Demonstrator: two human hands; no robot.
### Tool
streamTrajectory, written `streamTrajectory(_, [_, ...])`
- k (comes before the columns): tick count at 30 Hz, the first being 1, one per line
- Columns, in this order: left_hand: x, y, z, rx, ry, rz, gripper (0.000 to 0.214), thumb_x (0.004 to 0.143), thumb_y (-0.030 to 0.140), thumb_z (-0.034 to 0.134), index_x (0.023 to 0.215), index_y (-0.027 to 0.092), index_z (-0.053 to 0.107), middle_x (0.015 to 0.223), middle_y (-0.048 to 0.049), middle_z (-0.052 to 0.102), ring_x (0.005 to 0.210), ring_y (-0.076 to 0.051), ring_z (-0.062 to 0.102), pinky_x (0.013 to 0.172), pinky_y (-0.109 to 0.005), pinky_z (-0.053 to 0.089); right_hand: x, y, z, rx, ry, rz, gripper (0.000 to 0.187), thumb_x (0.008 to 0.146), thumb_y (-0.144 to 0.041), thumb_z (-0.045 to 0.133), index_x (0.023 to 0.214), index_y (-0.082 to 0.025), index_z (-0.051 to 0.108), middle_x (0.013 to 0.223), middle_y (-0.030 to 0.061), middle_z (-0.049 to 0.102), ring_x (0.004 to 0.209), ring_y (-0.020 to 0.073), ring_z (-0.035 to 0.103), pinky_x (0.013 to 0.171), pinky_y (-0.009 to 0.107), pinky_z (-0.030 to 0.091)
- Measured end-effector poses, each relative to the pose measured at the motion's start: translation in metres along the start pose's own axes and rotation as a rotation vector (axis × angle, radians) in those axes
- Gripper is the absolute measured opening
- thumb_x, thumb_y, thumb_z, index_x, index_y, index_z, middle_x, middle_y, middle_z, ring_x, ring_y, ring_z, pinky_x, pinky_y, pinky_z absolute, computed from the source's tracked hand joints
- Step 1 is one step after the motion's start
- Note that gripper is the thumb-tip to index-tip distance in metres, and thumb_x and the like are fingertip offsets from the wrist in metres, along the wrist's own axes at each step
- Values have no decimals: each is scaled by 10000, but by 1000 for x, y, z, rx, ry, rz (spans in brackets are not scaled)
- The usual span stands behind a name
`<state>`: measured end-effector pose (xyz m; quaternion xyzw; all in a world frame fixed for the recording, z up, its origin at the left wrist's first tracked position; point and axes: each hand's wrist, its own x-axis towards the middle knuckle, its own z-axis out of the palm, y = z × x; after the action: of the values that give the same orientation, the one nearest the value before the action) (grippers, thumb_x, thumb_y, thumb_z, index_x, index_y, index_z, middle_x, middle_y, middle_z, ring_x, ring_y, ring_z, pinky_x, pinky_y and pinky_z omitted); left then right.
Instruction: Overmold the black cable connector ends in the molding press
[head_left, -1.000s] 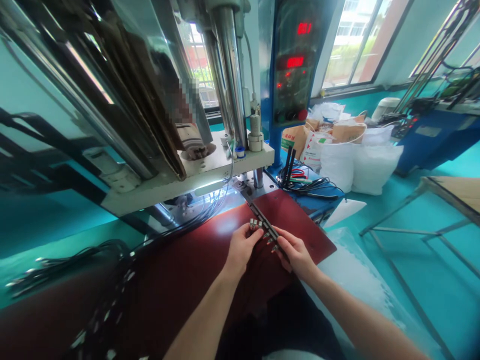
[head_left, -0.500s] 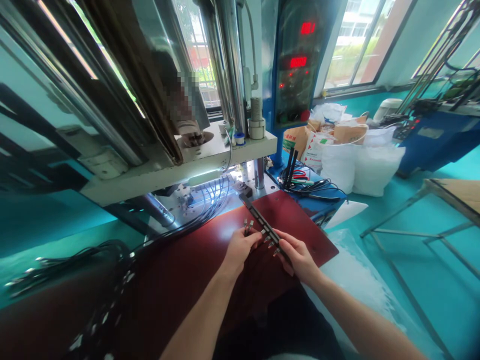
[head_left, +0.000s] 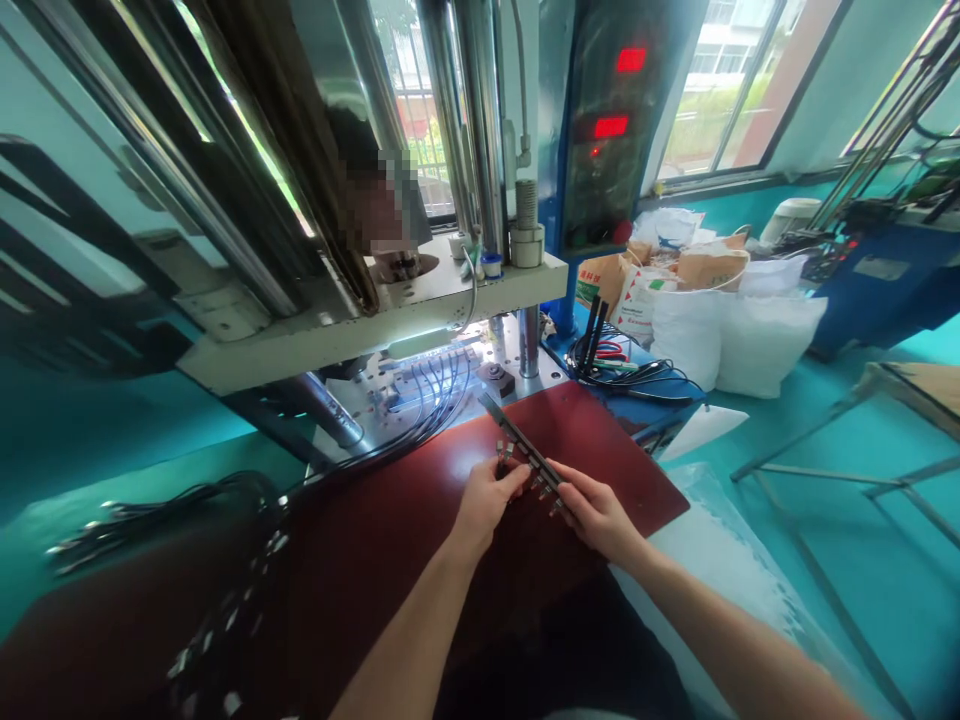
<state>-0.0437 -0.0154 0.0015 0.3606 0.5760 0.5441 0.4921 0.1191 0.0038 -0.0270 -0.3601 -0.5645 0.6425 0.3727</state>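
My right hand (head_left: 596, 508) is closed around the near end of a dark slotted bar (head_left: 517, 436), which slants up and away to the left above the board. Several small metal-ended connectors (head_left: 541, 488) stick out along the bar's left side. My left hand (head_left: 486, 500) is closed on small cable connectors (head_left: 505, 452), whose silvery ends rise above its fingers. Its thumb and fingertips are close against the bar; whether they pinch another connector there is too small to tell. Both hands are over a reddish-brown board (head_left: 420, 540).
Ahead stands a press (head_left: 390, 320) with a lit lower plate and black cables (head_left: 405, 430) running out leftward. More cables (head_left: 157, 520) lie at left. Red-handled scissors (head_left: 611, 350) and coiled cable rest on a blue ledge (head_left: 675, 392). White sacks (head_left: 765, 335) stand behind at right.
The whole view has shifted slightly to the right. My left hand's fingers have moved a little along the bar, while my right hand keeps its hold.
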Motion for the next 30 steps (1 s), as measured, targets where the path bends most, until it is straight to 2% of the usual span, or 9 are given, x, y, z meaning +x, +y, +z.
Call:
streamTrajectory(3, [1,3,-7,-144,-19,-11,349,613,440,689,773,167,542,557,74,473,384,-38,335,373,-183,220,-3,-5,1,96,36,70,543,752,-489,613,1176,-152,579,676,6,559,490,78,407,441,207,335])
streamTrajectory(5, [2,6,-10,-209,-10,-37,363,588,440,701,723,174,494,535,87,431,367,-29,309,356,-173,204,-4,-6,1,137,43,99,552,736,-495,630,1173,-162,581,694,16,582,482,77,423,414,193,320])
streamTrajectory(10, [3,8,-9,-172,-44,-146,338,538,379,720,630,163,477,424,103,340,347,-19,258,360,-164,157,-5,-2,-6,133,6,135,580,771,-505,598,1244,-178,524,590,-13,557,348,39,338,315,158,202])
streamTrajectory(14, [3,5,-6,-185,-77,-200,334,514,374,727,607,154,494,402,93,351,338,-16,236,358,-173,122,-3,2,-11,119,-61,123,597,794,-506,566,1272,-157,491,585,-13,557,304,22,297,289,152,202])
streamTrajectory(19, [4,5,-5,-209,-31,-182,333,505,367,738,597,147,506,390,93,342,335,-12,234,369,-178,117,-1,3,-14,95,-91,133,585,808,-497,556,1280,-159,482,548,-41,504,306,18,281,295,148,195])
streamTrajectory(23, [7,5,-6,-188,-40,-204,345,498,372,745,594,146,503,393,91,352,332,-10,243,378,-178,112,0,2,-12,63,-99,110,584,822,-500,532,1290,-154,476,526,-49,471,319,25,267,306,160,171])
streamTrajectory(27, [6,4,-8,-150,12,-176,352,477,357,740,567,156,465,383,105,323,316,-9,224,370,-182,98,2,4,-10,-67,-120,-11,563,825,-495,528,1268,-149,510,531,-52,417,437,64,334,405,189,302])
streamTrajectory(30, [2,4,-11,-139,16,-136,356,487,353,733,548,159,440,391,116,291,322,-5,208,363,-181,107,2,6,-9,-194,-143,-84,543,840,-475,515,1269,-141,516,532,-51,396,495,81,347,468,212,340])
